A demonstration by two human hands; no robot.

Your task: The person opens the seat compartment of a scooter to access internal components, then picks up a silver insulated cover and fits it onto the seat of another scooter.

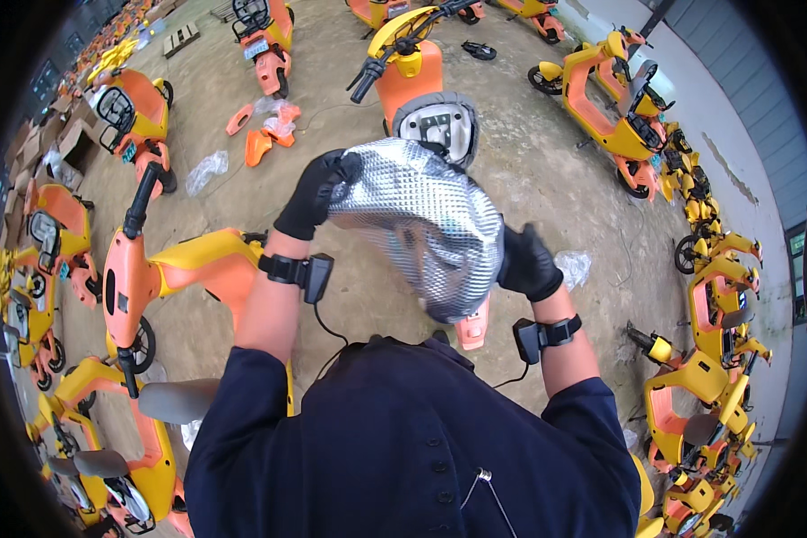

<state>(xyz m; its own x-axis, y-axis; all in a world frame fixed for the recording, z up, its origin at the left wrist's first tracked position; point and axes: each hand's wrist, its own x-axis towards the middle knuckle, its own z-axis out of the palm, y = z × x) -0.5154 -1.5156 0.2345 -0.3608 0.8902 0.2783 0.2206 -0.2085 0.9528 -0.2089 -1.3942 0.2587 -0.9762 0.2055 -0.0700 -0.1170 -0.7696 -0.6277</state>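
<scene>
My gloved left hand [323,184] grips the upper-left edge of a silver, dimpled foil cover [412,224], which hangs crumpled in front of me. My gloved right hand [529,260] is against the cover's right edge, its fingers partly hidden, so its hold is unclear. Behind the cover stands a yellow-and-orange scooter [403,76] with black handlebars and a grey-rimmed open seat or lid [457,134]; its middle is hidden by the cover, and a pink part [472,334] shows below. Black devices [316,278] with cords are strapped to both my wrists.
Scooters surround me: one close left [184,269], others at right [717,305] and back [592,108]. Orange panels [258,146] and plastic bags [208,170] lie on the concrete floor [601,251]. Cardboard boxes [76,143] pile at far left; a wall [735,134] runs along the right.
</scene>
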